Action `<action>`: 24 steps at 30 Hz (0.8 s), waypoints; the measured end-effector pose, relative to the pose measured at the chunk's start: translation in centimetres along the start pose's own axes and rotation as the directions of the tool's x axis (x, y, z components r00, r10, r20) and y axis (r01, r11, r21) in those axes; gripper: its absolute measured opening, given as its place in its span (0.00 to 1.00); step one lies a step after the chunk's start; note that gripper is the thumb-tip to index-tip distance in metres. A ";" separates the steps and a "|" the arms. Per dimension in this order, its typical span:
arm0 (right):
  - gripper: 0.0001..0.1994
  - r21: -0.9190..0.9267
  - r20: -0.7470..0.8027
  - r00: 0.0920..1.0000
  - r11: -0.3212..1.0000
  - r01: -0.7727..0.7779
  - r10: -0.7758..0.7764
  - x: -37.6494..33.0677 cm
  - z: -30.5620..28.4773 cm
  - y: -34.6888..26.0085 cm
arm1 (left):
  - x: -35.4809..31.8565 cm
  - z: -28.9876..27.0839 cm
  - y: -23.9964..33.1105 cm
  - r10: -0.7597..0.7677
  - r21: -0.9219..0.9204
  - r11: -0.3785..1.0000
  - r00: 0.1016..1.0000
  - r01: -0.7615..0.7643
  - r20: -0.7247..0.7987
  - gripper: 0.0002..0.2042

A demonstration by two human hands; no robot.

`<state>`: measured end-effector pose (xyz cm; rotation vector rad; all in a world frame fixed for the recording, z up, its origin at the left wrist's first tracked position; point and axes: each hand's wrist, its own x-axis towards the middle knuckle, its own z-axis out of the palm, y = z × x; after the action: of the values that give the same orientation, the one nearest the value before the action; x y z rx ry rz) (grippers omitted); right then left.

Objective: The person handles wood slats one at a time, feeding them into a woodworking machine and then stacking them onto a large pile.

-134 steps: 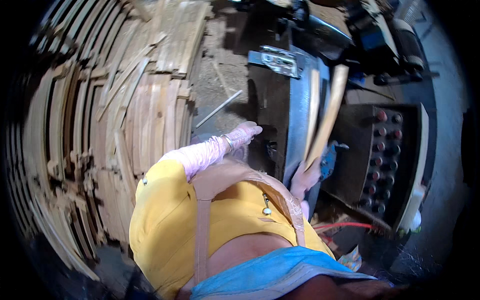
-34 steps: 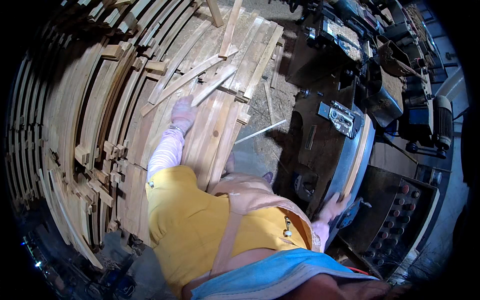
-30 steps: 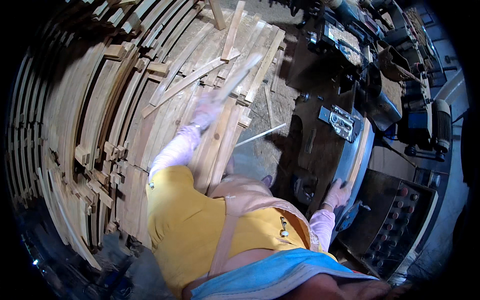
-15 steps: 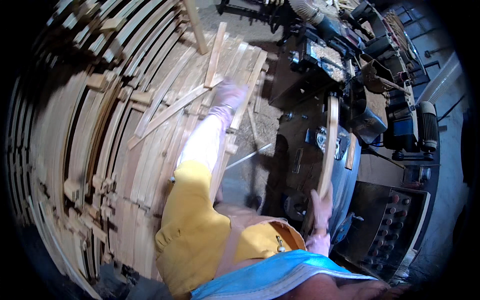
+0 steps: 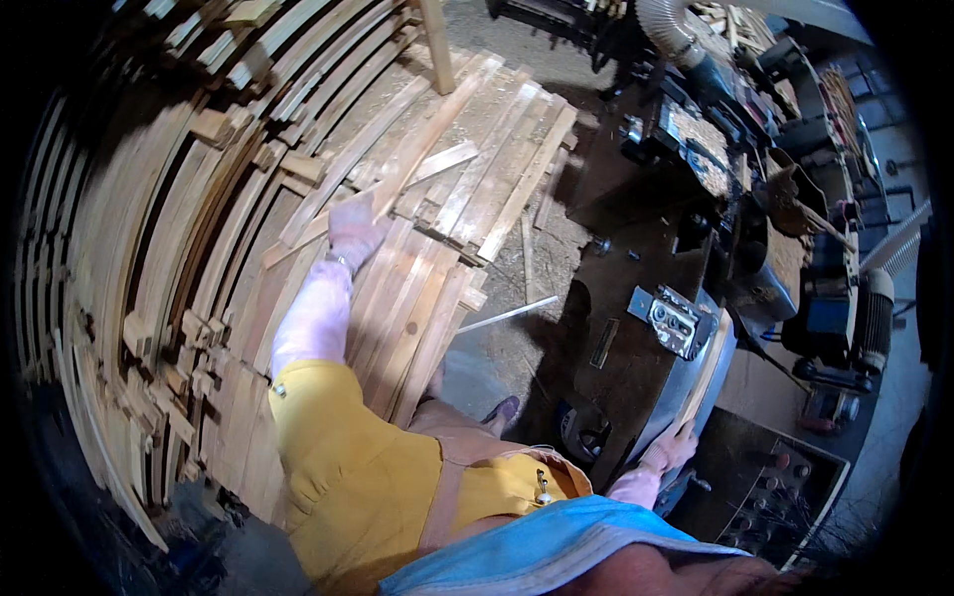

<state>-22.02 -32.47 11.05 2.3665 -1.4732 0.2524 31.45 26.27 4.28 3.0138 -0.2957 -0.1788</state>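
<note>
My left hand [image 5: 355, 230], in a pale glove and slightly blurred, is closed at the near end of a long wooden strip [image 5: 442, 119]. That strip slants away over the stacked boards and crosses a shorter diagonal strip [image 5: 447, 159]. The glove hides exactly how its fingers lie. On the right, my gloved right hand [image 5: 668, 455] grips the near end of another wooden strip [image 5: 704, 372]. This one runs along the right edge of the dark machine table [image 5: 636, 397], beside a metal fitting [image 5: 678, 323].
Stacked boards [image 5: 407, 308] fill the middle left, with curved-looking rows of timber [image 5: 149, 228] beyond. A wooden post [image 5: 435, 45] rises at the back. Sawdust-covered machinery [image 5: 701, 139], a motor [image 5: 874, 318] and a knobbed control panel [image 5: 775, 487] stand to the right.
My left hand has moved left and nearer, and the strip beside it has swung to a slant. The strip over the machine table is gone from there; my right hand now grips one along the right edge.
</note>
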 end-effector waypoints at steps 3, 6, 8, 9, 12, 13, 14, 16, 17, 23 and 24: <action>0.23 0.035 0.055 0.998 0.999 0.007 -0.009 7.3 -0.3 -6.7 | -9.3 -0.5 0.6 -0.033 -0.436 0.895 0.989 0.095 0.147 0.17; 0.13 0.229 0.097 0.971 0.954 0.192 -0.218 9.7 -4.3 -14.9 | -16.6 1.1 4.8 0.221 -0.621 0.673 0.911 -0.401 -0.348 0.05; 0.18 0.774 -0.069 0.887 0.537 0.337 -0.457 4.4 -5.5 -20.9 | -20.3 -1.1 12.2 0.093 -0.986 -0.051 0.984 0.157 0.152 0.06; 0.15 0.911 0.094 0.841 0.386 0.143 -0.534 0.2 -11.1 -26.9 | -21.9 -0.5 15.3 0.106 -0.906 -0.248 0.939 0.344 0.327 0.07; 0.20 0.757 0.553 0.329 0.297 -0.582 -0.766 -5.4 -13.6 -34.3 | -25.0 0.9 20.9 0.536 -0.987 0.008 0.833 0.160 0.140 0.29; 0.21 0.708 0.586 0.294 0.302 -0.638 -0.755 -6.6 -13.5 -35.8 | -24.5 -1.4 21.5 0.598 -0.981 -0.113 0.799 0.159 0.061 0.31; 0.21 0.808 0.516 0.397 0.277 -0.519 -0.759 -5.9 -12.0 -35.0 | -22.0 -3.4 20.2 0.600 -0.964 0.265 0.785 -0.012 0.155 0.33; 0.23 0.873 0.444 0.537 0.212 -0.438 -0.717 -5.3 -11.8 -32.5 | -16.4 -2.1 16.0 0.139 -0.757 0.642 0.951 0.125 0.275 0.36; 0.24 0.855 0.461 0.598 0.147 -0.497 -0.656 -5.3 -13.1 -30.2 | -12.6 0.8 11.2 -0.005 -0.631 0.774 0.997 0.055 0.081 0.41; 0.23 0.915 0.230 0.951 0.379 -0.139 -0.207 -5.7 -12.8 -9.7 | -6.2 5.0 -15.5 -0.331 0.139 0.920 0.916 0.367 -0.227 0.52; 0.25 0.832 0.244 0.963 0.535 -0.147 -0.116 -6.0 -11.9 -6.1 | -6.8 5.1 -17.0 -0.290 0.101 0.947 0.946 0.306 -0.145 0.46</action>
<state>-18.91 -20.54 18.92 3.2623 -1.7569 0.8646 27.32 43.77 -2.07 3.1578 0.1711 0.0120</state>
